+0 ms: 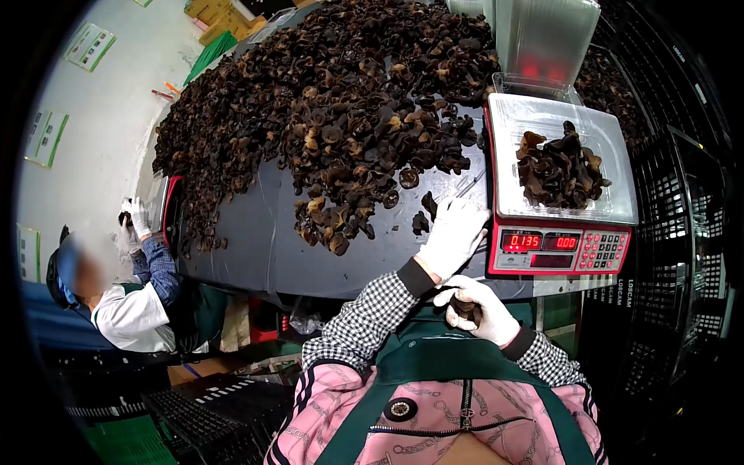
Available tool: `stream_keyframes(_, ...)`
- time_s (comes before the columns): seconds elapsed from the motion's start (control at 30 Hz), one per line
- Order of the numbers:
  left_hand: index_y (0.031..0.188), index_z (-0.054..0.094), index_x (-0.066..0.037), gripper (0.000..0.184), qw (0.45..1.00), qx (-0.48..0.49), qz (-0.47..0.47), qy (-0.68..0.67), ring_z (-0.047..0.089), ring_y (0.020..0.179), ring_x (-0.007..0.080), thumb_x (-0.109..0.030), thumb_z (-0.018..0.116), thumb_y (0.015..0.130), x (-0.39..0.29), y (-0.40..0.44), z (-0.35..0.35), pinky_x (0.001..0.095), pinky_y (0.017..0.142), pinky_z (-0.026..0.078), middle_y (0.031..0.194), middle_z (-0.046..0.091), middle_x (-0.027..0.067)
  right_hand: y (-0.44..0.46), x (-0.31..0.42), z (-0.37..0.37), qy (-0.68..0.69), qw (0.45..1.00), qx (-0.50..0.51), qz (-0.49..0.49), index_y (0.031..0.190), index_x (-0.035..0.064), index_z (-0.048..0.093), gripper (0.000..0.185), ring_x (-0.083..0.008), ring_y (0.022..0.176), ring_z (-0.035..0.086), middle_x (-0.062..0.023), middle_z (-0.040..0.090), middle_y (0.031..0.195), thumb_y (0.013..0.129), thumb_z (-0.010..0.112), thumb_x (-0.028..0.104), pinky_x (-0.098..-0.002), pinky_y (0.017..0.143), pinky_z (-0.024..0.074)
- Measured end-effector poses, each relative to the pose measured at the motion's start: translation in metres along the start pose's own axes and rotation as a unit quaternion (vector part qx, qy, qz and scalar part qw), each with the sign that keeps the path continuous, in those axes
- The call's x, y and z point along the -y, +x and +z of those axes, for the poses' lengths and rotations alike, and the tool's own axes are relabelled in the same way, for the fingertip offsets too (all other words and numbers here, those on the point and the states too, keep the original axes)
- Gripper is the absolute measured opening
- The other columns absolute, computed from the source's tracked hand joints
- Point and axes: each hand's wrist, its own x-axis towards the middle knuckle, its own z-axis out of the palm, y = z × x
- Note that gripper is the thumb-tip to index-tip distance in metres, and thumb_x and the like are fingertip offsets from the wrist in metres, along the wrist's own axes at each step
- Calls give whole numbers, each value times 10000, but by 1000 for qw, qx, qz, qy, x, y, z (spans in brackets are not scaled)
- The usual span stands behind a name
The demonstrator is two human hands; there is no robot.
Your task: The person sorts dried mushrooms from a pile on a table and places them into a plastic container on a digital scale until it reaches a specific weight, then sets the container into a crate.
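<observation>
My left hand (455,235), in a white glove, reaches over the table beside the red scale (496,249). Its fingertips are near small dark mushroom pieces (421,223), and whether it grips anything is hidden. Close to my body, at the table's front edge, my right hand (482,311), also gloved, is curled around a dark mushroom piece (466,309). A clear tray on the scale's metal plate (509,194) holds a small heap of dark mushrooms (562,172). The display reads 0.135.
A large mushroom pile (341,116) spreads over the dark table (256,225). Clear trays (546,39) stand stacked behind the scale. Black crates (666,225) stand at the right. On the left, a gloved co-worker (136,318) works beside another red scale (172,201).
</observation>
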Motion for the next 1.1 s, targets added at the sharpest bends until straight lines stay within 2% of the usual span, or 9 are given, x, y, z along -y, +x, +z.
stream_keyframes(0.23, 983, 704, -79, 163, 986, -58, -10, -157, 616, 876, 299, -120, 721, 826, -20, -27, -55, 428, 854, 470, 896, 650, 94, -1, -1, 4, 52, 997, -42, -40, 1448, 85, 413, 492, -192, 827, 691, -97, 611, 1250, 966, 494, 142, -205, 464, 346)
stream_keyframes(0.33, 986, 722, -67, 143, 962, 124, -63, -235, 629, 910, 299, -125, 710, 856, -28, -29, -109, 401, 841, 507, 979, 682, 88, 3, 3, 6, 60, 995, -29, -69, 1499, 86, 379, 567, -194, 828, 688, -107, 594, 1246, 956, 531, 137, -205, 464, 353)
stream_keyframes(0.37, 998, 719, -57, 135, 991, -6, 92, -94, 629, 909, 295, -100, 679, 876, -8, -42, -95, 384, 810, 526, 994, 683, 93, 3, 3, 5, 67, 995, -36, -62, 1492, 74, 391, 560, -194, 819, 684, -117, 599, 1236, 954, 536, 127, -205, 464, 353)
stream_keyframes(0.43, 1080, 703, -61, 210, 993, -86, -70, -40, 627, 901, 286, -74, 659, 875, 20, -39, -91, 375, 797, 540, 1050, 680, 102, 2, 4, 10, 51, 996, -56, -50, 1366, 22, 526, 414, -190, 778, 670, -129, 636, 1139, 956, 535, 78, -206, 460, 343)
stream_keyframes(0.5, 1161, 670, -71, 302, 977, -56, -149, 143, 627, 904, 281, -36, 637, 863, 52, -33, -86, 372, 789, 545, 1110, 671, 105, 2, 0, 5, 29, 998, -55, -28, 1283, 5, 589, 330, -185, 757, 664, -121, 648, 1081, 962, 535, 60, -208, 459, 337)
stream_keyframes(0.6, 1159, 664, -86, 331, 962, -10, -160, 222, 629, 890, 284, 3, 623, 843, 85, -39, -63, 367, 746, 541, 997, 642, 84, -2, 0, 5, 28, 999, -31, -25, 1166, -1, 632, 220, -168, 720, 647, -101, 643, 993, 975, 537, 54, -210, 459, 327)
stream_keyframes(0.77, 1117, 668, -88, 287, 977, -135, -117, 115, 613, 880, 275, -38, 649, 836, 89, -19, -60, 373, 737, 531, 939, 595, 94, -3, 2, 5, 15, 999, -31, -18, 1131, 2, 638, 197, -158, 719, 642, -85, 639, 971, 980, 545, 89, -208, 476, 338)
stream_keyframes(0.97, 1183, 646, -70, 333, 977, -26, -141, 156, 608, 966, 311, -89, 688, 853, 103, 2, -33, 403, 822, 531, 1030, 634, 123, 1, 2, 6, 3, 999, -31, 15, 1139, -8, 642, 211, -158, 725, 649, -89, 645, 962, 978, 546, 90, -217, 478, 352)
stream_keyframes(1.1, 1133, 679, -45, 253, 986, -117, -119, -10, 660, 960, 328, -41, 662, 880, 97, -9, -49, 382, 851, 540, 1008, 682, 150, -2, 6, 4, 7, 999, -44, -2, 1128, -18, 638, 215, -153, 726, 644, -87, 643, 951, 976, 540, 98, -215, 477, 348)
